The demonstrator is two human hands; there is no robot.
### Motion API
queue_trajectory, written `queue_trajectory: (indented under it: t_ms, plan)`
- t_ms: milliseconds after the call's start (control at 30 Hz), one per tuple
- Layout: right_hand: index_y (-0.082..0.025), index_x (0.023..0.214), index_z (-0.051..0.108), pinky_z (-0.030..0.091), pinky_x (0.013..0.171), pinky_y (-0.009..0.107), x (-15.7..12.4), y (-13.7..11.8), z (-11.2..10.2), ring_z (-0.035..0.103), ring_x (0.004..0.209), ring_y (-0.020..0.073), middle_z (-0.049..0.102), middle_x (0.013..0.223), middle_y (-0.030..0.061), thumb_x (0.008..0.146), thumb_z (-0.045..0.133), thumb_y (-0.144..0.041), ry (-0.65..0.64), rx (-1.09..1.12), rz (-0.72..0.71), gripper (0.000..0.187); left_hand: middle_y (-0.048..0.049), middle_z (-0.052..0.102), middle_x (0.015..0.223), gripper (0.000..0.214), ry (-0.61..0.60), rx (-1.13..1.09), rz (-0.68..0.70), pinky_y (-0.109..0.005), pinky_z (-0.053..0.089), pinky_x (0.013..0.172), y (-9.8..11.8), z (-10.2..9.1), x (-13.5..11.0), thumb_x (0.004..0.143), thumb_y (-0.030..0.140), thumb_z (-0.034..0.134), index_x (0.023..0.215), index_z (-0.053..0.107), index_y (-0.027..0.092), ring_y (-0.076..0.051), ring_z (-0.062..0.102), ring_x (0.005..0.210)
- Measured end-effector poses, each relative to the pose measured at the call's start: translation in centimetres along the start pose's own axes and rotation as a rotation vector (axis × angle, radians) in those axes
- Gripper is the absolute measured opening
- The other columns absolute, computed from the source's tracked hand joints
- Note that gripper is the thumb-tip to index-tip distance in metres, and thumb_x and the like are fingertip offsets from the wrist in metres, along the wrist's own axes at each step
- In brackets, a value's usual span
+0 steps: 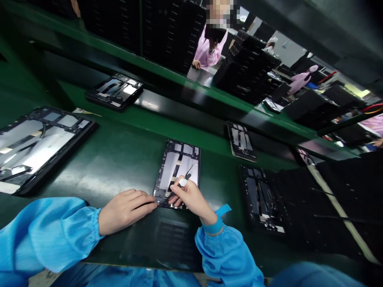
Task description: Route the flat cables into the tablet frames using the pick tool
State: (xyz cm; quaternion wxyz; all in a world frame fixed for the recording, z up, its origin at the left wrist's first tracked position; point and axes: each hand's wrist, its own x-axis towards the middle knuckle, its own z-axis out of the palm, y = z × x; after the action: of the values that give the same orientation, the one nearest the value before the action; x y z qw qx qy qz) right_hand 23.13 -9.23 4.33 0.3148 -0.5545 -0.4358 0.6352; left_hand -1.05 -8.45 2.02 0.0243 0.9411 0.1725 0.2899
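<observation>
An opened tablet (194, 175) with its silver inside showing lies on the green bench in front of me. My left hand (127, 209) lies flat on the bench, fingers stretched out, and its fingertips touch the tablet's near left corner. Over the near end of the tablet, my right hand (191, 196) is closed round slim black tweezers (188, 175), whose fine curved end points up and away. Their lower end is mostly hidden by the fingers. A white cover sits on one right finger, and a blue band (215, 227) is round that wrist.
Other opened tablets lie at the left (44, 139), on a stack at the back (116, 89), and to the right (261, 199). Another tablet (241, 140) leans near the raised green shelf (167, 71). Black stacked trays (245, 59) stand beyond it. Co-workers in pink are across the bench.
</observation>
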Motion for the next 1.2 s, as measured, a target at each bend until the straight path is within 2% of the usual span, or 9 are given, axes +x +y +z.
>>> queue_trajectory:
  t_ms: [367, 700, 1000, 1200]
  plan:
    - [-0.022, 0.082, 0.049, 0.05, 0.037, 0.018, 0.5, 0.3, -0.1, 0.076, 0.056, 0.0224, 0.065, 0.054, -0.0039, 0.072, 0.076, -0.062, -0.039, 0.011, 0.011, 0.049, -0.0053, 0.074, 0.108, 0.021, 0.011, 0.004, -0.028, -0.029, 0.047, 0.081, 0.4, -0.1, -0.5, 0.105, 0.013, 0.047, 0.116, 0.064, 0.016, -0.018, 0.065, 0.096]
    - [-0.021, 0.083, 0.05, 0.049, 0.036, 0.016, 0.3, 0.3, 0.2, 0.076, 0.058, 0.0224, 0.067, 0.057, -0.0019, 0.076, 0.073, -0.06, -0.006, -0.034, -0.002, 0.046, -0.0053, 0.075, 0.106, 0.02, 0.031, -0.011, -0.014, -0.03, 0.049, 0.077, 0.2, 0.0, -0.4, 0.106, 0.013, 0.044, 0.116, 0.062, 0.015, -0.018, 0.067, 0.092]
    - [-0.021, 0.082, 0.05, 0.049, 0.037, 0.017, 0.1, 0.0, 0.3, 0.076, 0.059, 0.0227, 0.067, 0.057, -0.0012, 0.076, 0.072, -0.06, 0.012, -0.068, 0.001, 0.045, -0.0045, 0.074, 0.107, 0.02, 0.003, 0.005, -0.027, -0.029, 0.048, 0.08, 0.3, -0.1, -0.5, 0.106, 0.014, 0.045, 0.117, 0.062, 0.016, -0.017, 0.065, 0.095]
    - [-0.021, 0.081, 0.052, 0.049, 0.037, 0.016, 0.2, 0.3, 0.4, 0.075, 0.057, 0.0199, 0.065, 0.056, -0.0029, 0.077, 0.073, -0.056, 0.022, -0.043, -0.019, 0.041, -0.0072, 0.068, 0.118, 0.043, -0.11, 0.086, 0.025, -0.031, 0.047, 0.083, 0.0, 0.6, -1.7, 0.099, 0.004, 0.038, 0.135, 0.056, 0.02, -0.02, 0.061, 0.102]
